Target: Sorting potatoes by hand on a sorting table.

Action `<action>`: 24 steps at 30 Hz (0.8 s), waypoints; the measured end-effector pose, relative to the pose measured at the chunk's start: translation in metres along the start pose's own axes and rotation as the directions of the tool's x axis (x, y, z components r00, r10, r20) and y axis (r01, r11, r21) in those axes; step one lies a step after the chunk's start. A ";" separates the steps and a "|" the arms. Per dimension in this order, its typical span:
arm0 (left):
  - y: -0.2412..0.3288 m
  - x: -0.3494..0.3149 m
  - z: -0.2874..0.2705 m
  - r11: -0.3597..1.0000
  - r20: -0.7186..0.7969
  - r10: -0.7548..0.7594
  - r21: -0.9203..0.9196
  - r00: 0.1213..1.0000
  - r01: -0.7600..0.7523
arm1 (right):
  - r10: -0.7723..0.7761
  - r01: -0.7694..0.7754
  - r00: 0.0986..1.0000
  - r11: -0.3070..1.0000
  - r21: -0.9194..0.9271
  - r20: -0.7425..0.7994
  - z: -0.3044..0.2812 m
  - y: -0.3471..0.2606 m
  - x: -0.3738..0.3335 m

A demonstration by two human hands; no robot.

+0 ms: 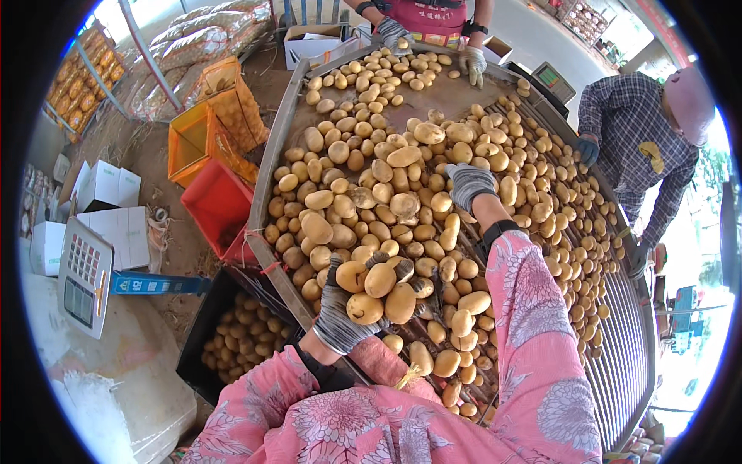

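A broad heap of potatoes (pixel 403 206) covers the metal-framed sorting table in front of me. My left hand (pixel 344 313), in a grey striped glove, is closed around several potatoes (pixel 379 280) above the near left edge of the table. Further up, near the middle of the heap, my right hand (pixel 470 185) wears the same kind of glove. Its fingers are bent together down against the potatoes, and whatever lies under them is hidden.
A black crate (pixel 267 366) with potatoes stands below the table's left edge. Beyond it are a red crate (pixel 210 203), an orange crate (pixel 185 147) and a scale (pixel 85 276). One co-worker (pixel 433 17) works across the table, another (pixel 630 116) at the right.
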State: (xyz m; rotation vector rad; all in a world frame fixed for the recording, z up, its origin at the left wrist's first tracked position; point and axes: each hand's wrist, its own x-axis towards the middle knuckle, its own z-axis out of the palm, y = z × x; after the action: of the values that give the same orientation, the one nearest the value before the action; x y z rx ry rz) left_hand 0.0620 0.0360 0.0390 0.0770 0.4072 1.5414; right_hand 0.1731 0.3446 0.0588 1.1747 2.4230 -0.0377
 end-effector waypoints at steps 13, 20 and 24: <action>0.037 -0.058 0.025 0.986 0.121 0.061 -0.164 0.991 -0.041 | -0.081 0.141 0.978 -0.426 0.894 -0.193 0.027 -0.050 -0.207; 0.049 -0.107 -0.015 0.848 0.294 0.040 -0.515 0.955 0.123 | -0.192 0.386 0.913 0.116 0.915 -0.361 -0.012 -0.177 -0.242; 0.072 -0.176 -0.053 0.795 0.053 0.138 -0.601 0.989 -0.078 | -0.477 0.368 0.838 0.138 0.920 -0.263 -0.016 -0.253 -0.239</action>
State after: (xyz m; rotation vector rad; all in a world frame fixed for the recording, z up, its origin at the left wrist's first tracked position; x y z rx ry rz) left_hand -0.0188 -0.1444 0.0480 -0.3288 -0.1821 1.7103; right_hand 0.1056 0.0100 0.1272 0.6665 2.4684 -1.9873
